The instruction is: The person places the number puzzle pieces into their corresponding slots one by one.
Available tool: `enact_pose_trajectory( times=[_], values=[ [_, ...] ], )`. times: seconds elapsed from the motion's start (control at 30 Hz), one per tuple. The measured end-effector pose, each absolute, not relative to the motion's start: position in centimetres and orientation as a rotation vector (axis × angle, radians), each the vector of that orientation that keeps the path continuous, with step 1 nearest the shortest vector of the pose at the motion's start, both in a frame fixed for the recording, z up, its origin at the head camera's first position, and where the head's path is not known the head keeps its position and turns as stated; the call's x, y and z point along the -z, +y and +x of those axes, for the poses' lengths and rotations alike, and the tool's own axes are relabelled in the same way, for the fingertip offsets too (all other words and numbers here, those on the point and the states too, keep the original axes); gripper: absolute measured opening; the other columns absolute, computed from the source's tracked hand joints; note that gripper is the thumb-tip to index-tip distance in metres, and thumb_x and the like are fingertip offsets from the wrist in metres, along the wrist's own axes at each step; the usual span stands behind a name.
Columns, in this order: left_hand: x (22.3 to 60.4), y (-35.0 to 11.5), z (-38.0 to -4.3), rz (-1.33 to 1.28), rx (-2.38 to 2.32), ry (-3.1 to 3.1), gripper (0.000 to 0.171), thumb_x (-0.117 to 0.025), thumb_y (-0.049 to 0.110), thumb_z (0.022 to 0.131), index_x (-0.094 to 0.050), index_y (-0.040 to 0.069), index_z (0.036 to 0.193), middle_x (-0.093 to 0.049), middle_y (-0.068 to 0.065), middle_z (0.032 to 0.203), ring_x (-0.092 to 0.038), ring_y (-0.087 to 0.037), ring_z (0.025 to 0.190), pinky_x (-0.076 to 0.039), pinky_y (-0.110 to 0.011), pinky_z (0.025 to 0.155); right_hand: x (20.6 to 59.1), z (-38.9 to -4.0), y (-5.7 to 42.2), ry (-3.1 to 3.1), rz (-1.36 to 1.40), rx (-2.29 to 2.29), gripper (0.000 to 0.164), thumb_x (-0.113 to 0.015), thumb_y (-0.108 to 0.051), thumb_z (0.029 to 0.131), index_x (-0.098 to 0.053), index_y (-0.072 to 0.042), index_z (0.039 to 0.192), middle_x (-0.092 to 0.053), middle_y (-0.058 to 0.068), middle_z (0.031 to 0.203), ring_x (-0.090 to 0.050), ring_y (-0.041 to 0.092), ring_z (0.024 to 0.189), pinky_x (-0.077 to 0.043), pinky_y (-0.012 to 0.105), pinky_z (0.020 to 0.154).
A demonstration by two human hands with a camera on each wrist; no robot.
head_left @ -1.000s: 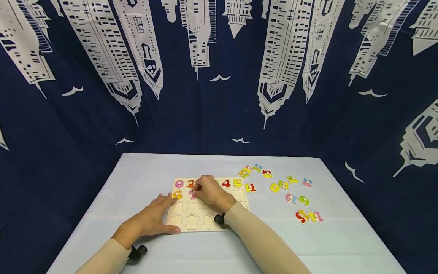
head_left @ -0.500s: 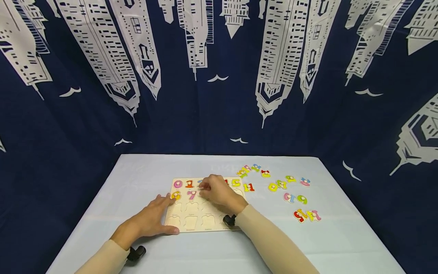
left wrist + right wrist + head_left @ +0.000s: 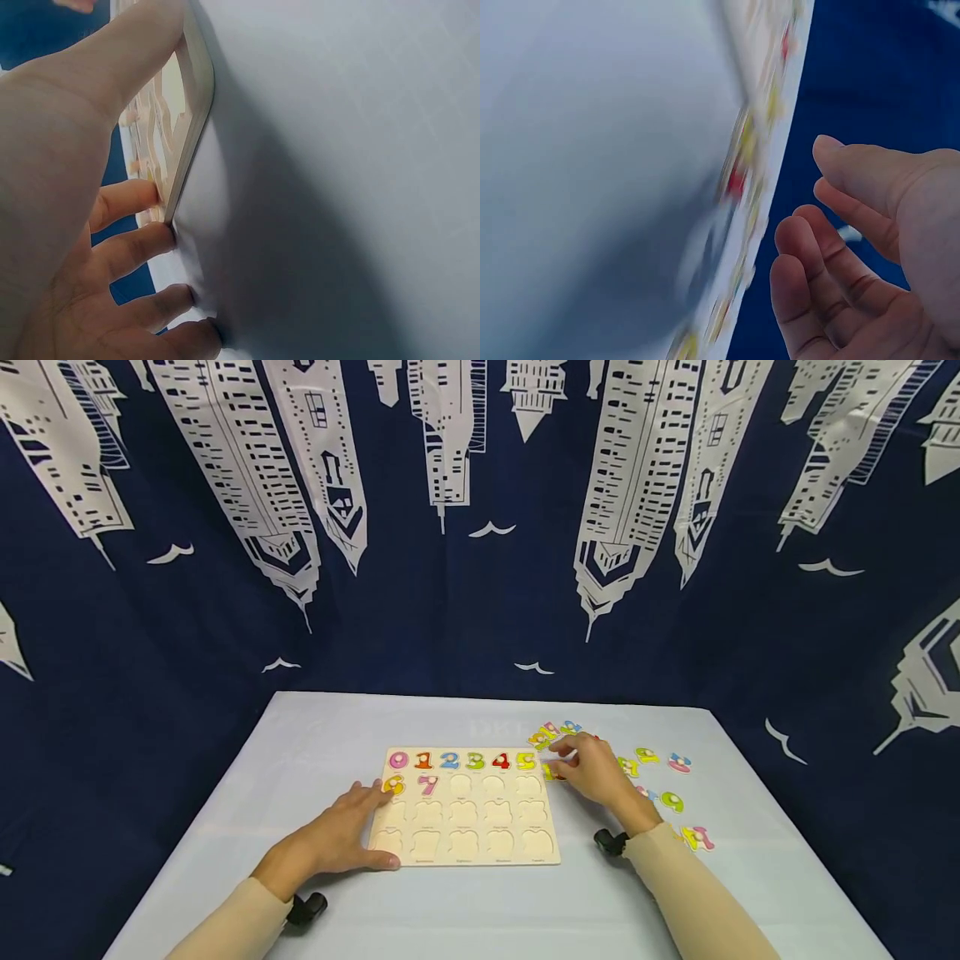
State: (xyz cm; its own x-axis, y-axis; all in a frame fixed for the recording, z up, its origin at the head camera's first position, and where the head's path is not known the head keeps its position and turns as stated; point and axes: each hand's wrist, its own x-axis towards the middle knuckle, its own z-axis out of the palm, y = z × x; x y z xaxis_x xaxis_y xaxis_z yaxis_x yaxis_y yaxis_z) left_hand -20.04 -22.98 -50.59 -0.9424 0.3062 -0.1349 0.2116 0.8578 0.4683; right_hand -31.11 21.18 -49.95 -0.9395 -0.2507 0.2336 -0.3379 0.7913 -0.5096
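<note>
A wooden number puzzle board (image 3: 480, 798) lies on the white table. Its back row carries the pieces 0 to 5, and a yellow 6 (image 3: 395, 785) and a pink 7 (image 3: 427, 786) sit at the left of the second row. Along the board's left edge rests my left hand (image 3: 336, 833), fingers spread, thumb at the near corner. My right hand (image 3: 596, 774) is past the board's right side, fingers loosely bent and nothing between them in the right wrist view. Its fingertips are right over a yellow and red number piece (image 3: 552, 772), partly hidden.
Several loose number pieces lie right of the board, among them a blue and pink one (image 3: 679, 763), a green one (image 3: 672, 802) and a yellow and pink one (image 3: 697, 837). The right hand and forearm cover some. Behind the table hangs a dark blue curtain (image 3: 450, 635).
My right hand has let go of the pink 7, now in its recess, and moved right off the board to the loose pieces. The left hand has stayed at the board's edge.
</note>
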Motion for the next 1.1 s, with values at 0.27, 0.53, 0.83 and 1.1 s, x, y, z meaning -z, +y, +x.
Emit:
enact_pose_trajectory(
  times=[0.27,0.53,0.83,1.1],
  values=[
    [50.5,-23.0,-20.2,0.396,-0.658,2.835,0.118,-0.105,0.058,0.082,-0.051,0.01,0.175,-0.034,-0.03,0.189,-0.028,-0.059,0.177,-0.035,-0.079,0.138,50.3,-31.0,27.7,-2.853,0.318,-0.791,0.035,-0.093,-0.016,0.1,-0.084,-0.001,0.131,-0.079,0.02,0.116,-0.071,0.026,0.093,-0.055,0.034,0.081],
    [50.6,-23.0,-20.2,0.402,-0.653,2.834,0.116,-0.105,0.059,0.082,-0.052,0.011,0.174,-0.034,-0.029,0.189,-0.029,-0.059,0.176,-0.035,-0.079,0.139,51.2,-30.8,29.9,-2.935,0.247,-0.818,0.025,-0.09,-0.014,0.102,-0.086,-0.001,0.122,-0.083,0.012,0.106,-0.071,0.022,0.094,-0.057,0.035,0.086],
    [50.7,-23.0,-20.1,0.4,-0.663,2.822,0.116,-0.105,0.059,0.082,-0.051,0.011,0.174,-0.033,-0.028,0.19,-0.028,-0.059,0.177,-0.033,-0.079,0.139,51.6,-30.9,29.8,-2.96,0.174,-0.858,0.009,-0.083,-0.009,0.107,-0.086,-0.003,0.112,-0.081,0.007,0.096,-0.068,0.02,0.089,-0.054,0.033,0.081],
    [50.6,-23.1,-20.1,0.399,-0.66,2.826,0.117,-0.105,0.059,0.082,-0.051,0.01,0.174,-0.033,-0.029,0.19,-0.028,-0.058,0.177,-0.033,-0.078,0.14,50.7,-30.4,27.2,-2.886,0.246,-0.841,0.007,-0.086,-0.01,0.106,-0.085,-0.004,0.11,-0.078,0.01,0.097,-0.066,0.021,0.087,-0.051,0.031,0.078]
  ],
)
